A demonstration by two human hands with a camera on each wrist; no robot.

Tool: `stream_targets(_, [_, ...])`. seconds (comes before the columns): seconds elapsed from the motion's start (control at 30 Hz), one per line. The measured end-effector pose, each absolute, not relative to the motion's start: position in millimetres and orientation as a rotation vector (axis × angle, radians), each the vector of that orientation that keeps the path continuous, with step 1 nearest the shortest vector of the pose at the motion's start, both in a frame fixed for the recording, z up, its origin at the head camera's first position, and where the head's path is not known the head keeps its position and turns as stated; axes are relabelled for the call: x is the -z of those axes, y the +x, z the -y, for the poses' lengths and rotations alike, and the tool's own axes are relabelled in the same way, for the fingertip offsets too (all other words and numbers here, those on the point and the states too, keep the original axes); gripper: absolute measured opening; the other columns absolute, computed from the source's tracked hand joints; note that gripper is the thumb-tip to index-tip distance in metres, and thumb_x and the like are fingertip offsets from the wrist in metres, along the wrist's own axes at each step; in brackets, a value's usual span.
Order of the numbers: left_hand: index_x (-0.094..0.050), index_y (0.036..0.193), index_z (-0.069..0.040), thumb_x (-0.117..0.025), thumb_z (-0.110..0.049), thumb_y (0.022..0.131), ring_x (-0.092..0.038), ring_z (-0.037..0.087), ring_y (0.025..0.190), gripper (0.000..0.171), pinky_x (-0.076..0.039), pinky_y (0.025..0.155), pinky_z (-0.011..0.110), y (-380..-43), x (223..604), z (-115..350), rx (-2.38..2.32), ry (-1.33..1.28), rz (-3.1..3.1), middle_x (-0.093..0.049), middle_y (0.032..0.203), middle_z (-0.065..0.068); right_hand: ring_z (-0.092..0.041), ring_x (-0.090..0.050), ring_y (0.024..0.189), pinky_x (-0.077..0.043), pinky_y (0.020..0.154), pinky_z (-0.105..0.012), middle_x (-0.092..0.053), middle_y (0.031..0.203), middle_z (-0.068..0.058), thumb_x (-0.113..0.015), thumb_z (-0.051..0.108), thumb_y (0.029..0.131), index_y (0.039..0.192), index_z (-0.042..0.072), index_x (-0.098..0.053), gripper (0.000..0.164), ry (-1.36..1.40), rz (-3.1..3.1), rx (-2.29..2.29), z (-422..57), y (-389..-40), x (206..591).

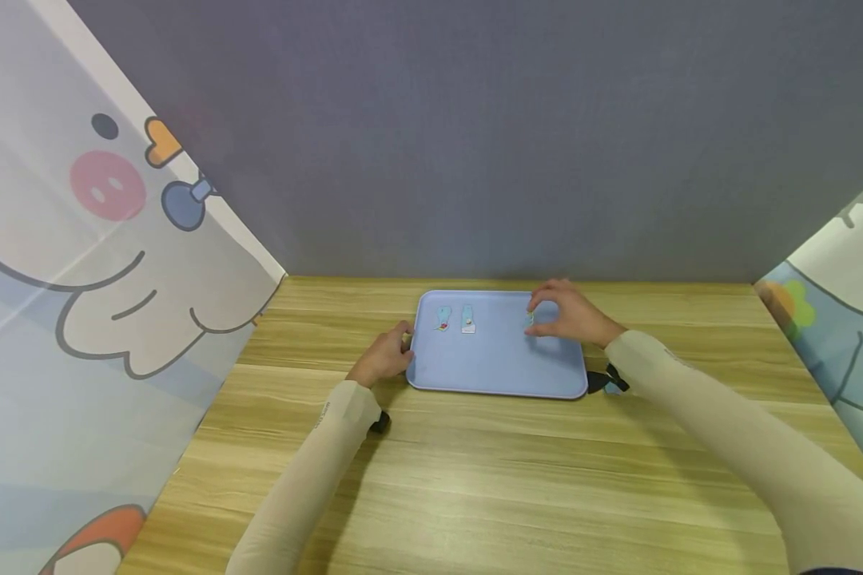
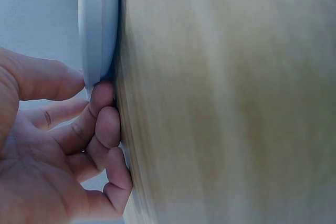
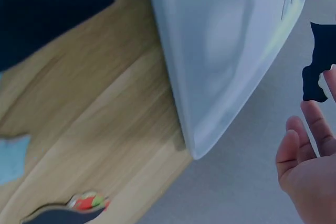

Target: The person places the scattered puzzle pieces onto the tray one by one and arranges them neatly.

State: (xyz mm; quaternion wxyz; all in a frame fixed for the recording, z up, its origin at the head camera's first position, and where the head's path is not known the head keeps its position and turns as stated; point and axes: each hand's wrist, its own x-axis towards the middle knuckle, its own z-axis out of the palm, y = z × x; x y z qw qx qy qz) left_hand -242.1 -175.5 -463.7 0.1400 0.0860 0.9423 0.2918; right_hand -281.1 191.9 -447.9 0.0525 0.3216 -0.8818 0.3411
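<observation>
A pale blue tray lies on the wooden table. At its left edge my left hand grips the rim, thumb on top and curled fingers beneath, as the left wrist view shows. Above the tray's right part, my right hand pinches a small flat cut-out piece between thumb and fingers. Its dark side faces the right wrist camera; from the head it appears nearly edge-on. Two flat light blue cut-outs, one with a narrowed shape and one with a white lower end, lie in the tray's left part.
Right of the tray, beside the right wrist, lie a dark flat piece and a light blue piece. Another dark-edged piece with red and green decoration shows in the right wrist view. A grey wall stands behind the table.
</observation>
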Motion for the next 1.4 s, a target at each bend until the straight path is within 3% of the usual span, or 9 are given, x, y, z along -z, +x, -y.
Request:
stream_targets(0.27, [-0.043, 0.128, -0.006, -0.056, -0.006, 0.092, -0.056, 0.020, 0.073, 0.039, -0.047, 0.063, 0.031, -241, 463, 176, -0.844, 0.247, -2.718, -0.058, 0.090, 0.010, -0.033, -0.049, 0.108, -0.027, 0.098, -0.051, -0.060, 0.112, -0.017, -0.087, 0.021, 0.067, 0.094, 0.005, -0.069, 0.036, 1.072, 2.688, -1.106, -174, -290, 461])
stream_targets(0.6, [-0.042, 0.128, -0.007, -0.056, -0.007, 0.092, -0.056, 0.020, 0.072, 0.038, -0.047, 0.063, 0.031, -242, 464, 175, -0.839, 0.248, -2.710, -0.058, 0.089, 0.009, -0.034, -0.048, 0.116, -0.013, 0.105, -0.056, -0.059, 0.119, -0.018, -0.085, 0.017, 0.069, 0.097, 0.005, -0.068, 0.035, 1.122, 2.767, -1.110, -147, -301, 467])
stream_targets(0.87, [-0.042, 0.128, -0.008, -0.056, -0.007, 0.093, -0.056, 0.021, 0.073, 0.038, -0.048, 0.062, 0.031, -245, 463, 176, -0.865, 0.251, -2.697, -0.058, 0.091, 0.010, -0.025, -0.053, 0.104, -0.019, 0.105, -0.048, -0.064, 0.104, -0.005, -0.085, 0.017, 0.070, 0.099, 0.004, -0.068, 0.035, 1.074, 2.817, -1.127, -134, -310, 468])
stream_targets(1.2, [-0.042, 0.128, -0.008, -0.056, -0.007, 0.092, -0.057, 0.021, 0.072, 0.039, -0.047, 0.062, 0.031, -245, 464, 176, -0.854, 0.248, -2.703, -0.058, 0.089, 0.010, -0.032, -0.051, 0.109, -0.027, 0.100, -0.045, -0.064, 0.112, -0.014, -0.085, 0.014, 0.069, 0.101, 0.000, -0.070, 0.037, 0.977, 2.888, -1.078, -125, -310, 466])
stream_targets(1.4, [-0.042, 0.127, -0.008, -0.056, -0.007, 0.092, -0.056, 0.021, 0.070, 0.038, -0.047, 0.061, 0.030, -245, 464, 177, -0.857, 0.241, -2.704, -0.057, 0.086, 0.009, -0.033, -0.053, 0.111, -0.018, 0.106, -0.046, -0.063, 0.115, -0.016, -0.084, 0.010, 0.070, 0.105, -0.001, -0.070, 0.040, 0.977, 2.925, -0.975, -126, -311, 470])
